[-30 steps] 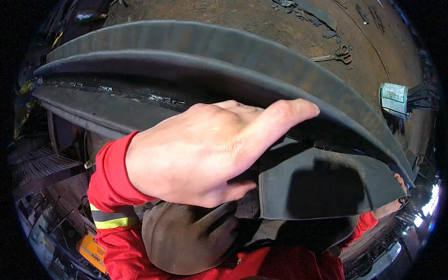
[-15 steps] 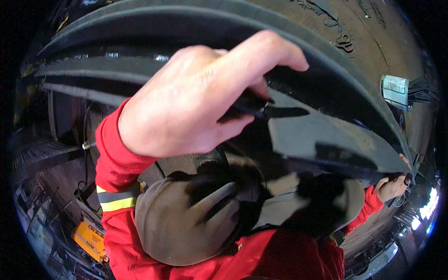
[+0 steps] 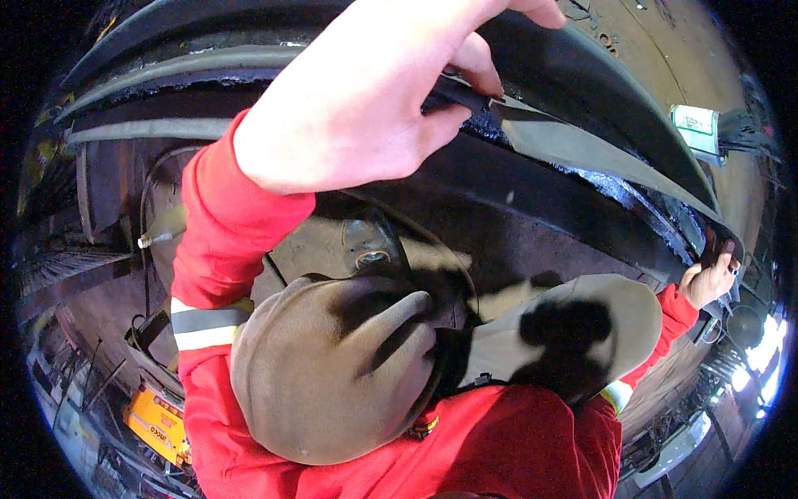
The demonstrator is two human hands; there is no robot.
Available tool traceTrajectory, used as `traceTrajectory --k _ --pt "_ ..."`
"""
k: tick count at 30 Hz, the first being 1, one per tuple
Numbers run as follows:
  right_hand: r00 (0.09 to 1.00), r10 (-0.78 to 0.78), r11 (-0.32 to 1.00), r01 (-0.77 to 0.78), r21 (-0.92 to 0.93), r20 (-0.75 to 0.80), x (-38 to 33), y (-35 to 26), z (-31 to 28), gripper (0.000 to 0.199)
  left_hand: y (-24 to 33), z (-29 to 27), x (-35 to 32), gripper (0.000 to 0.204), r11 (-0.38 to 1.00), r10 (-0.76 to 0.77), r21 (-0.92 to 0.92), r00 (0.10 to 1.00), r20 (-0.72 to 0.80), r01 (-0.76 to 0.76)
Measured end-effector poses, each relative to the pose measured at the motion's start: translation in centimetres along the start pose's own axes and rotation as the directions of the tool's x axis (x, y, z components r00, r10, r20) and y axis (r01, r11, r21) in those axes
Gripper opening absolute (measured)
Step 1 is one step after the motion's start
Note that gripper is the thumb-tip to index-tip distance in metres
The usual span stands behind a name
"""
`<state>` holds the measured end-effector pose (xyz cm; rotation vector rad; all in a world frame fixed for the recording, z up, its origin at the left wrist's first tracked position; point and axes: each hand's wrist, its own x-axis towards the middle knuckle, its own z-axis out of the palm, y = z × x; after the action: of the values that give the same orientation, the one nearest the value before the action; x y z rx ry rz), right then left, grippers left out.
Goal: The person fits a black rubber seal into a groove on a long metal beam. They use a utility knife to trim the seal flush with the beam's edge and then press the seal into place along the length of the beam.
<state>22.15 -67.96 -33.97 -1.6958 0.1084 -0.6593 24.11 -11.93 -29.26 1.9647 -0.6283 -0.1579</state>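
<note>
Left fingers [image 3: 477,63] have advanced, grip unclear; right fingers [image 3: 725,259] clasp a curved, matte flap [image 3: 573,146].

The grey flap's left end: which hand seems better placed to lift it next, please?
Probably the left hand: it is at the left end of the grey flap, while the right hand is at the opposite end.

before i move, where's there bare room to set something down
Brown ground at upper right, between the dark curved panel and the white-and-green can. A smaller floor patch lies between the left red sleeve and the boot. It's crowded at lower left, around the orange box, and at the panel's right end, by the right hand.
</note>
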Motion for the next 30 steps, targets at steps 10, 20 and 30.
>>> traceTrajectory --k 10,20,30 --pt "1.0 -0.004 0.999 0.004 -0.049 -0.013 -0.8 -0.6 1.7 0.015 -0.6 -0.2 0.4 0.056 0.937 0.226 0.249 0.969 0.103 -0.245" --pt "0.999 -0.035 0.997 0.033 0.065 0.024 -1.1 0.0 3.1 0.012 -0.9 0.8 0.6 0.066 0.988 -0.006 0.151 0.992 0.126 -0.014" --pt "0.97 0.034 0.994 -0.009 -0.105 0.242 -0.2 0.9 4.9 0.018 1.5 0.2 0.4 0.069 0.979 -0.193 0.111 0.95 0.247 0.17"
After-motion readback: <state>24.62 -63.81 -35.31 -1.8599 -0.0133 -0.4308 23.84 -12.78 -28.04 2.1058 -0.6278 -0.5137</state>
